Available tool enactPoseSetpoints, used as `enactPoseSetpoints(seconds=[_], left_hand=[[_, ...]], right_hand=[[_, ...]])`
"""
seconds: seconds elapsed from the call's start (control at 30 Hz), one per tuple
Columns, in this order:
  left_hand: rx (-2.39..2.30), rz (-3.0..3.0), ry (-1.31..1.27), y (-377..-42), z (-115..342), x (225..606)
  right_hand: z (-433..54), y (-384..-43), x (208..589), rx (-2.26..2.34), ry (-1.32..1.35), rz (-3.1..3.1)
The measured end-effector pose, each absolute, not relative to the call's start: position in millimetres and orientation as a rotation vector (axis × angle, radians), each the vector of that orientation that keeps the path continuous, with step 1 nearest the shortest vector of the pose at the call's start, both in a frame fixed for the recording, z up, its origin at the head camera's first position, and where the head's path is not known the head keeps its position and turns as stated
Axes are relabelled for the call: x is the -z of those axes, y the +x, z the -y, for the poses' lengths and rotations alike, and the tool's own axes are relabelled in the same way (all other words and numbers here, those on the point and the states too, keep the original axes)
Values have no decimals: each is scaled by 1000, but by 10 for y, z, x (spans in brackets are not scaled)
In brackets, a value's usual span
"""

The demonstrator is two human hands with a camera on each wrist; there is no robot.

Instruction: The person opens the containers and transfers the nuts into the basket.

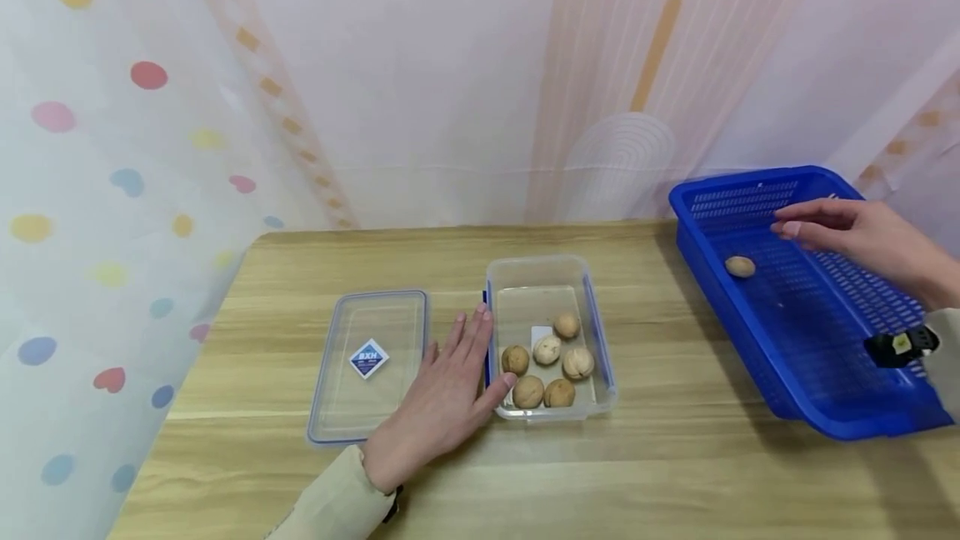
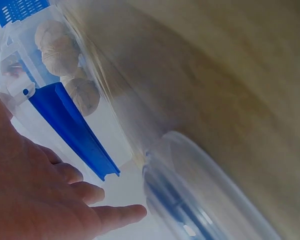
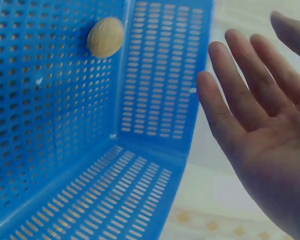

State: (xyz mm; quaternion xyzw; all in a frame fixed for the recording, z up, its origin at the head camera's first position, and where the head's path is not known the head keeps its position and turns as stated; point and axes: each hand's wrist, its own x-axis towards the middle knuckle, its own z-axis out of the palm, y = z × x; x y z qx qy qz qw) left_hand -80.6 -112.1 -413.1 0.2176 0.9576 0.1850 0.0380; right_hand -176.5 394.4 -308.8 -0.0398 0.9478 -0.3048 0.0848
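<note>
Several walnuts (image 1: 577,363) lie in the near half of a clear plastic container (image 1: 534,273) with blue side clips. My left hand (image 1: 442,394) rests along the container's left side, fingers straight, thumb over the rim by the walnuts. In the left wrist view its fingers extend below a blue clip (image 2: 72,130). My right hand (image 1: 862,240) hovers over the blue basket (image 1: 720,340), holding nothing, its fingers loosely extended. One walnut (image 1: 740,267) lies inside that basket, to the left of the fingertips; the right wrist view shows this walnut (image 3: 105,37) against the perforated plastic.
A clear lid (image 1: 337,390) with a blue seal and a diamond label lies flat left of the container, partly behind my left hand. Wooden tabletop (image 1: 645,473) runs between container and basket. A patterned cloth (image 1: 420,90) hangs behind the table.
</note>
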Motion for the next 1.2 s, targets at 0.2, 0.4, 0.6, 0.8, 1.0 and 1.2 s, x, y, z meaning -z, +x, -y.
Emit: enactPoseSetpoints(seconds=[0.2, 0.4, 0.6, 0.8, 1.0, 1.2], left_hand=[[-564, -2941, 680, -804, 1104, 4123], [-563, -2934, 678, -792, 1080, 4109], [-571, -2926, 688, -790, 1068, 4105], [-579, -2928, 687, -804, 1067, 4100], [-575, -2915, 675, -804, 1066, 4086], [-589, -2906, 675, -804, 1065, 4080]], right_hand=[[-3952, -1566, 3069, 1157, -114, -2836], [-3980, -1407, 3073, 1361, -178, -2844], [-3919, -1255, 3060, 1470, -242, -2879], [-3769, -1140, 3013, 1535, -268, -2918], [-3646, -1056, 2962, 1626, -338, -2909], [-3518, -956, 2932, 1633, -406, -2929]])
